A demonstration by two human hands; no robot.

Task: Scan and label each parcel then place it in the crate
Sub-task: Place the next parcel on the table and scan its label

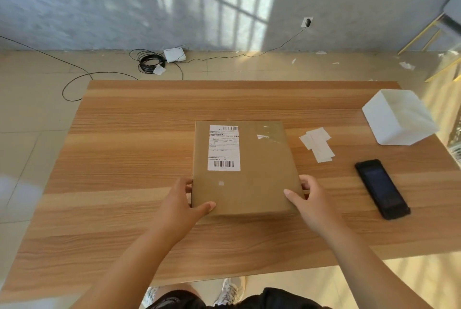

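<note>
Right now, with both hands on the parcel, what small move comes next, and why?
Probably free the right hand and reach for the scanner, which lies to its right on the table. The barcode label on the parcel faces up, uncovered. Both hands only grip the near corners, so the left hand could likely steady it alone.

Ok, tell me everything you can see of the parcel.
The parcel is a flat, brown cardboard box lying broad face up near the middle of the table. A white label with two barcodes and small print sits on its far top, on the left hand's side. Clear tape shines beside the label. The left hand and right hand grip its two near corners, thumbs on top. Whether the near edge is lifted off the table cannot be told.
</note>
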